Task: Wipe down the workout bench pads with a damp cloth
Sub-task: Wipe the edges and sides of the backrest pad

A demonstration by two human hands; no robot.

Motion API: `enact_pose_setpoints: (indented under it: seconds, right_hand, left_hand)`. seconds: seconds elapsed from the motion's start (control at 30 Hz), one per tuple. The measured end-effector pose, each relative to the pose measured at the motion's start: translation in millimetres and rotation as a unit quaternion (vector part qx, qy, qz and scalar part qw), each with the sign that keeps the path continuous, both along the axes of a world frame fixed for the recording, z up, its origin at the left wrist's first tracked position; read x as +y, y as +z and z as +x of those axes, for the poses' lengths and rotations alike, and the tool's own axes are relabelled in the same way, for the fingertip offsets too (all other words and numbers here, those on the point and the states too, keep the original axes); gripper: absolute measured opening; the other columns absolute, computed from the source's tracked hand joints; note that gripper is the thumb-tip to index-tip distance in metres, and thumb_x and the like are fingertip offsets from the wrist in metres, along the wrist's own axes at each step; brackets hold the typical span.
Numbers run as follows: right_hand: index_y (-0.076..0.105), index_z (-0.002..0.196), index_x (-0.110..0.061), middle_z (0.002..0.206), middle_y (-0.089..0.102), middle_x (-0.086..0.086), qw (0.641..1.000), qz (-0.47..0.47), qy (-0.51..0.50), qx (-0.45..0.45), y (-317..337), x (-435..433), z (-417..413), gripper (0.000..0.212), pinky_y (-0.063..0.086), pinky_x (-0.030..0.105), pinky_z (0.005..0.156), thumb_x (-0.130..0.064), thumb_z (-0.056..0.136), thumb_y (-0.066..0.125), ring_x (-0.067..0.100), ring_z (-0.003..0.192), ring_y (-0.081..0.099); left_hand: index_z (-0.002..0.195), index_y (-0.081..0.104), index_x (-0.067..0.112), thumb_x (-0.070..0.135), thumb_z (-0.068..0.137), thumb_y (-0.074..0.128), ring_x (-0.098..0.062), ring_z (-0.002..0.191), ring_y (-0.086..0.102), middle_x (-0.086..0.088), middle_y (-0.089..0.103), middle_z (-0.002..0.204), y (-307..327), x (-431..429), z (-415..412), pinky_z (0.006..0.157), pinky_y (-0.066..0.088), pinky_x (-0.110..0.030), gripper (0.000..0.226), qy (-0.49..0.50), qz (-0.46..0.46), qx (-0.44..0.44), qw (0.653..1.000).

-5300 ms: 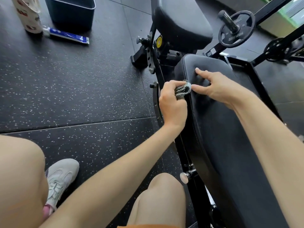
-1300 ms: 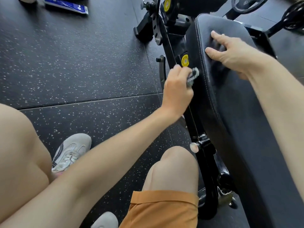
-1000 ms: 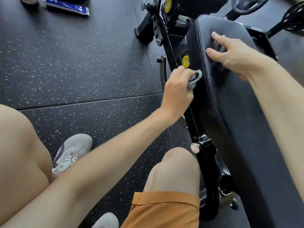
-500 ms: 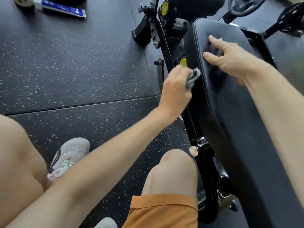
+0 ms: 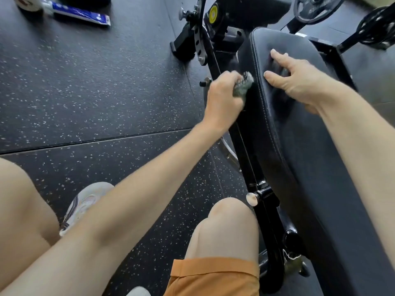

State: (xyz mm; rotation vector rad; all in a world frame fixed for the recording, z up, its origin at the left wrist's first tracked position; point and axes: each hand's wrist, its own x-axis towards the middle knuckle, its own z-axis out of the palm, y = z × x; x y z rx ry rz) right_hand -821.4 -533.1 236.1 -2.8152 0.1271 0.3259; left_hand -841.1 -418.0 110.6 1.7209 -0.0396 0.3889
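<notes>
The long black bench pad [image 5: 310, 159] runs from upper centre to lower right, with a stitched seam along its left edge. My left hand [image 5: 224, 101] grips a small bunched grey-green cloth [image 5: 307, 85] and holds it against the pad's left side, just below the seam. My right hand [image 5: 297, 82] rests on top of the pad near its far end, fingers spread and pressing into the padding. A second black pad [image 5: 252, 9] sits beyond, at the top edge, mostly cut off.
The black steel bench frame [image 5: 254, 167] with a silver knob [image 5: 251, 199] runs under the pad's left side. A blue-and-white tube [image 5: 79, 13] lies on the speckled rubber floor at upper left. Weight plates [image 5: 314, 7] stand at upper right. My knees and a pale shoe [image 5: 85, 201] fill the foreground.
My left hand with the cloth has slid slightly along the pad's left side. The right hand keeps its place on the pad top. The camera has shifted a little.
</notes>
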Motion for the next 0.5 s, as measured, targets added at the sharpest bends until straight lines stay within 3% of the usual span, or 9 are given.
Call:
enact_pose_setpoints:
  seconds: [0.17, 0.3, 0.4, 0.5]
  right_hand:
    - [0.026, 0.150, -0.032, 0.160, 0.014, -0.004, 1.000, 0.022, 0.000, -0.002, -3.8, 2.6, 0.0, 0.060, 0.012, 0.024, 0.113, -0.034, 0.097, 0.053, 0.014, 0.146, 0.013]
    - [0.026, 0.150, -0.032, 0.160, 0.012, -0.004, 0.999, 0.048, -0.005, 0.003, -6.0, 0.5, 0.9, 0.061, 0.011, 0.020, 0.108, -0.033, 0.097, 0.055, 0.012, 0.146, 0.012]
    - [0.026, 0.150, -0.032, 0.160, 0.012, -0.005, 0.999, 0.047, -0.007, 0.004, -6.4, -2.7, 1.8, 0.061, 0.011, 0.019, 0.107, -0.032, 0.097, 0.055, 0.010, 0.146, 0.012]
    - [0.027, 0.149, -0.035, 0.160, 0.013, -0.007, 0.999, 0.046, -0.008, 0.006, -7.1, -7.2, 5.1, 0.060, 0.010, 0.019, 0.108, -0.034, 0.096, 0.055, 0.008, 0.145, 0.013]
  left_hand:
    - [0.081, 0.063, -0.002, -0.015, 0.071, 0.059, -0.012, 0.066, 0.044, -0.010, 0.057, 0.075, -9.7, -11.2, -38.4, 0.061, 0.030, -0.004, 0.017, 0.006, -0.013, -0.032, 0.999]
    - [0.080, 0.062, 0.001, -0.011, 0.072, 0.051, -0.017, 0.066, 0.045, -0.003, 0.053, 0.072, 5.8, -2.5, 1.4, 0.053, 0.028, -0.015, 0.018, 0.011, -0.030, 0.076, 0.997]
    - [0.084, 0.064, 0.002, -0.012, 0.071, 0.044, -0.019, 0.070, 0.050, -0.003, 0.055, 0.072, 8.0, 5.7, 39.1, 0.056, 0.036, -0.027, 0.027, -0.016, -0.029, 0.134, 0.990]
    - [0.081, 0.061, 0.003, -0.013, 0.069, 0.042, -0.020, 0.070, 0.051, -0.006, 0.058, 0.076, 0.7, 5.0, 48.0, 0.052, 0.035, -0.021, 0.028, -0.030, -0.023, 0.134, 0.990]
